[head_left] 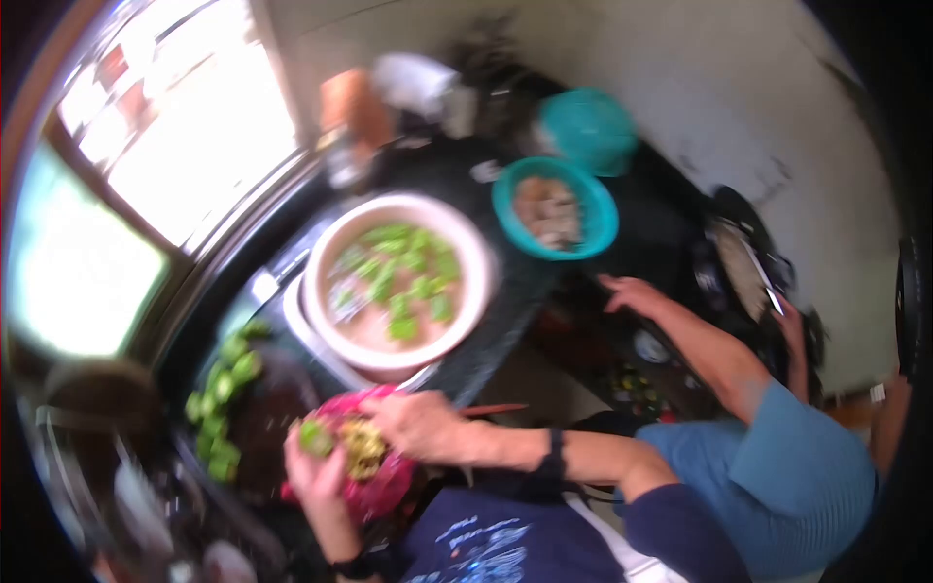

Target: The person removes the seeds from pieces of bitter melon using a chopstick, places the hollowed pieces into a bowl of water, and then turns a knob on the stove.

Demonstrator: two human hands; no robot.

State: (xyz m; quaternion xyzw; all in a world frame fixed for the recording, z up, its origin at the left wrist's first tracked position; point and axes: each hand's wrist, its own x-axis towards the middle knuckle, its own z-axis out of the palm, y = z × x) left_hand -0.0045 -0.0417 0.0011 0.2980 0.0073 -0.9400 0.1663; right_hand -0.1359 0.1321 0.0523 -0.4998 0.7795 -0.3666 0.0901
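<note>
In my left hand (pixel 316 481) is a cut piece of green vegetable (pixel 316 437), gripped between thumb and fingers. My right hand (pixel 418 425) is closed over a bright pink plastic bag (pixel 389 494), fingertips pointing toward the left hand; I cannot tell what it grips. Yellowish scraps (pixel 364 449) fill the bag's mouth between the two hands. A thin reddish-brown stick-like thing (pixel 496 409) shows just past the right wrist. More green pieces (pixel 222 394) lie on the dark counter to the left.
A large pale pink basin (pixel 476 282) of water with floating green pieces stands ahead. Beyond it are a turquoise bowl (pixel 604 222) of brownish chunks and another turquoise container (pixel 588 131). At right, a person in blue (pixel 768 476) reaches an arm toward the counter and holds a pan-like thing (pixel 746 272).
</note>
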